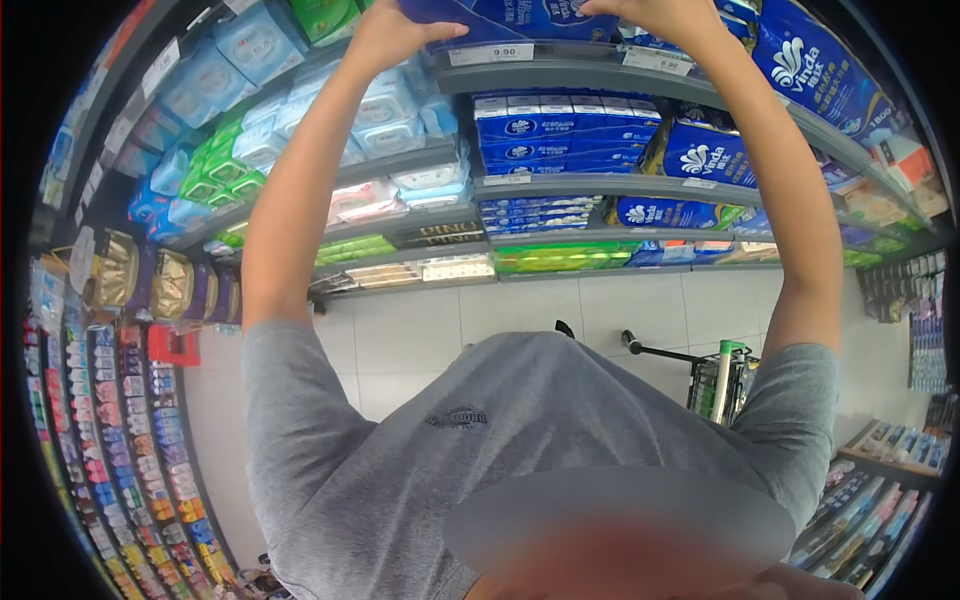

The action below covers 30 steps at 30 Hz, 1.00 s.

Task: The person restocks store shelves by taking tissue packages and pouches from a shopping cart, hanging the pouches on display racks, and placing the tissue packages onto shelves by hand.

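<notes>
At the top edge of the head view, a blue tissue pack with white print lies between my two hands on an upper shelf. My left hand grips its left end, the thumb lying along the front. On the other end my right hand holds on, its thumb pressed to the printed face. The frame's edge cuts off the top of the pack and some of my fingers. Just below sit price tags, one reading 9.90. Blue boxed tissue packs are stacked one shelf lower.
Large blue Vinda packs fill the shelf at right; pale blue wipes packs stand at left. Behind me on the tiled floor is a shopping cart with a green-ended handle. A red basket is by the left shelves.
</notes>
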Each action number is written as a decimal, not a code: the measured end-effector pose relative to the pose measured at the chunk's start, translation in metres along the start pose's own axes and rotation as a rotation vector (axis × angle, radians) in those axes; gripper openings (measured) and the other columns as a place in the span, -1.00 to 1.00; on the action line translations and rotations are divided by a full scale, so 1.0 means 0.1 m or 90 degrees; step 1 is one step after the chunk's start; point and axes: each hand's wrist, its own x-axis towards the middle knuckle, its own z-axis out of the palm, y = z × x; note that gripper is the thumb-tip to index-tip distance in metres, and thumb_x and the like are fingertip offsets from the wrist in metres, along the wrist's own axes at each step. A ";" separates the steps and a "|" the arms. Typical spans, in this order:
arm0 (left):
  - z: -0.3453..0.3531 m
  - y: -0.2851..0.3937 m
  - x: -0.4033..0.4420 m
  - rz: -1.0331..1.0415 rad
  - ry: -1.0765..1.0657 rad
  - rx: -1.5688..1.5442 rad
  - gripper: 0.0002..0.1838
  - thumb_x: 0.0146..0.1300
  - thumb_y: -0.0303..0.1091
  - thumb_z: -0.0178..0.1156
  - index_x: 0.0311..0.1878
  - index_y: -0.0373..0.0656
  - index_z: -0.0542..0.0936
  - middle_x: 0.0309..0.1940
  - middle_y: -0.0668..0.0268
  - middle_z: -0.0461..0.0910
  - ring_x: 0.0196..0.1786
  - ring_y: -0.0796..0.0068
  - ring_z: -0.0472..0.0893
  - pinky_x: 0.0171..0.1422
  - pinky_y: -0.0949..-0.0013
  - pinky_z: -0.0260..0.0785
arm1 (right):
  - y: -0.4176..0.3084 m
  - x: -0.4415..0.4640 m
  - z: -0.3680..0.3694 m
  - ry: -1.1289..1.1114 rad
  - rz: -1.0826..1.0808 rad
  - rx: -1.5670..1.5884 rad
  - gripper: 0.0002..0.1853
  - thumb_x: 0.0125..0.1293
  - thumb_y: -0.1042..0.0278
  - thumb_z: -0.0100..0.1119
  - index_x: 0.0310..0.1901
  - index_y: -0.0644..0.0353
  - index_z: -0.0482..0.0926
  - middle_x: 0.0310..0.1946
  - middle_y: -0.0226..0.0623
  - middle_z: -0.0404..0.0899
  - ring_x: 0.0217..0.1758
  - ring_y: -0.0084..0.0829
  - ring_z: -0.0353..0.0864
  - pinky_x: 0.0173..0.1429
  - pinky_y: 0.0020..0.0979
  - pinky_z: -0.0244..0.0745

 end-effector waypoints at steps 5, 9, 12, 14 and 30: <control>-0.02 -0.03 0.09 0.049 -0.032 -0.027 -0.24 -0.18 -0.42 0.56 0.18 -0.27 0.47 0.05 0.20 0.60 0.06 0.41 0.56 0.21 0.34 0.40 | 0.07 0.07 0.04 -0.074 0.042 0.026 -0.12 -0.36 -0.04 0.58 0.03 0.37 0.53 -0.05 -0.05 0.54 0.13 -0.08 0.44 0.33 -0.15 0.26; -0.01 -0.07 0.14 0.071 -0.044 -0.091 -0.24 -0.18 -0.45 0.56 0.18 -0.28 0.47 0.05 0.21 0.60 0.06 0.40 0.55 0.21 0.34 0.39 | 0.10 0.15 0.05 -0.138 0.048 0.015 -0.13 -0.32 -0.10 0.56 0.02 0.36 0.54 -0.06 -0.05 0.56 0.13 -0.09 0.46 0.35 -0.16 0.24; 0.01 -0.11 0.16 0.038 -0.044 -0.025 -0.22 -0.18 -0.46 0.56 0.19 -0.29 0.45 0.04 0.21 0.59 0.06 0.40 0.55 0.20 0.34 0.40 | 0.07 0.20 0.04 -0.173 0.033 -0.002 -0.18 -0.31 -0.11 0.55 -0.05 0.34 0.56 -0.12 -0.07 0.57 0.09 -0.12 0.46 0.32 -0.16 0.25; 0.01 -0.15 0.18 0.041 -0.079 -0.006 -0.20 -0.19 -0.47 0.56 0.21 -0.28 0.43 0.05 0.21 0.58 0.07 0.40 0.55 0.21 0.34 0.39 | 0.08 0.24 0.07 -0.211 0.023 -0.016 -0.22 -0.29 -0.13 0.54 -0.10 0.32 0.56 -0.16 -0.11 0.55 0.05 -0.13 0.45 0.28 -0.17 0.27; 0.25 -0.42 0.18 0.002 -0.031 -0.011 -0.19 -0.13 -0.28 0.57 0.20 -0.30 0.38 0.03 0.10 0.60 0.09 0.24 0.59 0.23 0.29 0.40 | 0.13 0.17 0.20 -0.248 -0.036 -0.019 -0.24 -0.34 -0.16 0.53 -0.16 0.29 0.56 -0.21 -0.15 0.54 0.01 -0.15 0.46 0.25 -0.12 0.24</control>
